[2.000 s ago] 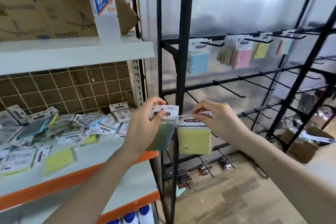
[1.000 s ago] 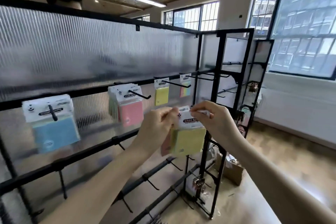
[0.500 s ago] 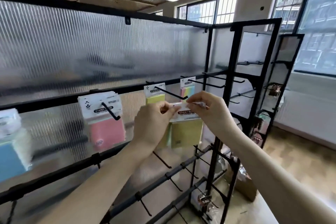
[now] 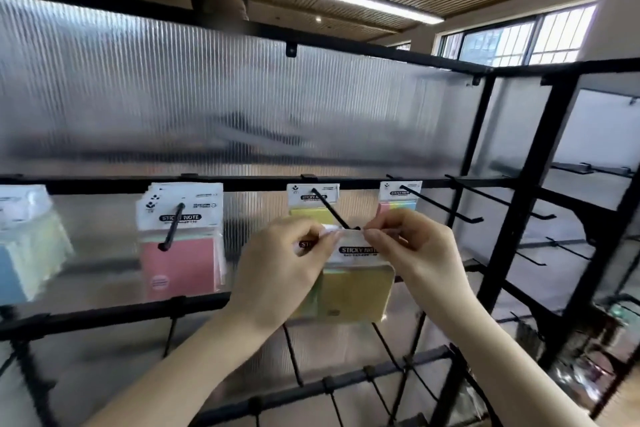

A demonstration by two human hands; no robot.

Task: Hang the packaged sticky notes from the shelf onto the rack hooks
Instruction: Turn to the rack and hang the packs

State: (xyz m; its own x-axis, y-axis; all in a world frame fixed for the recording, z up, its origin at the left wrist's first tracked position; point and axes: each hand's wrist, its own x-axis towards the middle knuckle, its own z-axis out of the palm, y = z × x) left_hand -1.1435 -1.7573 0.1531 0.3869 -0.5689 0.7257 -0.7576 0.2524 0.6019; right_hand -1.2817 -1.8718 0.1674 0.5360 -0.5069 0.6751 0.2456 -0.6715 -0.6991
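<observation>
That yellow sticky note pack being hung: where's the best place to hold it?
By the white header card, pinched at its top corners from either side, as the left hand and right hand do. That likely leaves the middle free for the hook, while the pad hangs below.

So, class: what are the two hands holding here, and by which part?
Both the left hand and the right hand pinch the yellow sticky-note pack by its white header card, at the top edge.

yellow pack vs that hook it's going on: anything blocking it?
Nothing visible blocks it. Both hands, left and right, pinch the yellow pack by its header right at the hook tip. One yellow pack already hangs at the hook's back; the rod in front of it is bare.
</observation>
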